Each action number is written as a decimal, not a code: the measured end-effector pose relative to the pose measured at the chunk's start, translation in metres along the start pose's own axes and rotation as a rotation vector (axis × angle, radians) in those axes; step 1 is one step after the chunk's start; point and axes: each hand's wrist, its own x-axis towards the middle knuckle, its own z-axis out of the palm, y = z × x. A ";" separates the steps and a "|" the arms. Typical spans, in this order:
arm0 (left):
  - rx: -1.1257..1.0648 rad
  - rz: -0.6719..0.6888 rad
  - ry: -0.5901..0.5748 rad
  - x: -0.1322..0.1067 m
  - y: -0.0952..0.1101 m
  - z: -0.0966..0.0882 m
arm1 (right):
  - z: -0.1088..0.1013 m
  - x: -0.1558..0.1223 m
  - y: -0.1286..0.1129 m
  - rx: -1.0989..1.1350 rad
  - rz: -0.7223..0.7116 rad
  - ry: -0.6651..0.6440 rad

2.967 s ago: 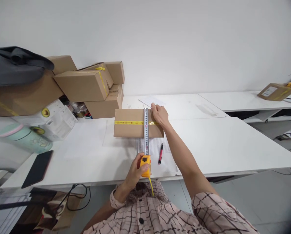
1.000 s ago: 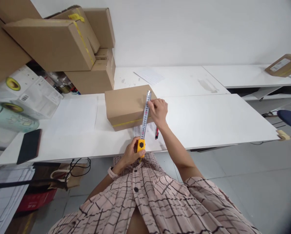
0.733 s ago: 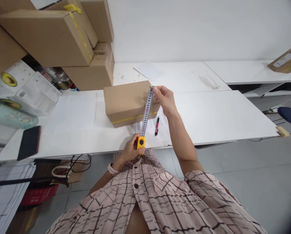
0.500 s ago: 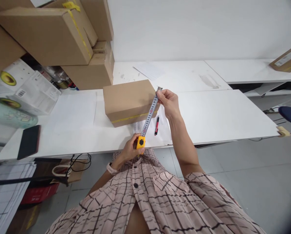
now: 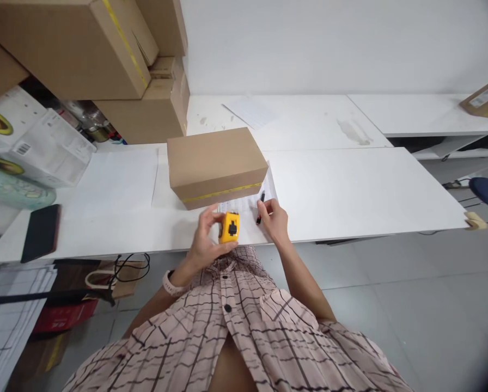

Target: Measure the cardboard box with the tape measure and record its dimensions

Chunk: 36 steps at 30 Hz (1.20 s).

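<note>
A brown cardboard box (image 5: 215,163) with a yellow tape strip along its near side lies on the white table (image 5: 350,190). My left hand (image 5: 205,239) holds a yellow tape measure (image 5: 229,227) just in front of the box, its blade drawn in. My right hand (image 5: 273,219) rests at the table's near edge, fingers curled around a red and black pen (image 5: 260,207) that lies on a printed sheet (image 5: 244,204) sticking out from under the box.
Stacked cardboard boxes (image 5: 105,49) tower at the back left. Below them are white printed cartons (image 5: 31,136), a pale green bottle (image 5: 11,188) and a black phone (image 5: 41,231). A loose paper (image 5: 250,111) lies behind the box, a labelled parcel (image 5: 485,97) at far right.
The tape blade, stretched across the box by my right hand, has run back into its case. My right hand dropped from the box's far edge to the pen near the table front.
</note>
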 end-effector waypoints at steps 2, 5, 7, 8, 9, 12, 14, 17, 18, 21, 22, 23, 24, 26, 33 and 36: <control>0.164 0.210 0.101 0.030 0.024 -0.018 | -0.005 0.015 0.000 -0.262 -0.003 -0.029; 0.461 0.421 0.254 0.085 0.054 -0.043 | -0.006 0.027 -0.003 -0.522 -0.019 -0.149; 0.635 0.437 0.297 0.118 0.061 -0.054 | -0.005 0.029 -0.002 -0.596 -0.024 -0.197; 0.703 0.400 0.306 0.132 0.059 -0.057 | -0.005 0.029 0.000 -0.607 -0.023 -0.207; 0.759 0.355 0.298 0.143 0.055 -0.060 | -0.006 0.028 0.003 -0.600 -0.026 -0.206; 0.845 0.262 0.193 0.166 0.031 -0.064 | -0.013 0.026 0.018 -0.422 -0.044 -0.151; 0.863 0.288 0.163 0.172 0.016 -0.065 | -0.020 0.024 0.030 -0.120 -0.015 -0.111; 0.870 0.430 0.286 0.161 0.006 -0.055 | -0.034 0.018 0.040 0.470 0.086 -0.069; 0.852 0.489 0.316 0.150 0.005 -0.046 | -0.041 0.016 0.041 0.628 0.101 -0.046; 0.740 0.578 0.159 0.103 0.001 0.000 | -0.062 0.011 0.037 0.841 0.059 0.073; 0.712 0.555 0.024 0.085 -0.003 0.019 | -0.068 0.009 0.035 0.842 0.031 0.121; 0.706 0.526 -0.128 0.067 -0.008 0.038 | -0.072 0.008 0.032 0.816 0.006 0.170; 0.717 0.483 -0.274 0.052 -0.014 0.057 | -0.075 0.007 0.030 0.775 -0.014 0.214; 0.775 0.362 -0.525 0.029 -0.027 0.086 | -0.073 0.007 0.026 0.680 -0.028 0.273; 0.954 0.259 -0.712 0.015 -0.041 0.114 | -0.032 0.015 0.027 0.574 0.043 -0.123; 0.992 0.259 -0.715 0.016 -0.037 0.113 | -0.022 0.019 0.032 0.457 0.062 -0.095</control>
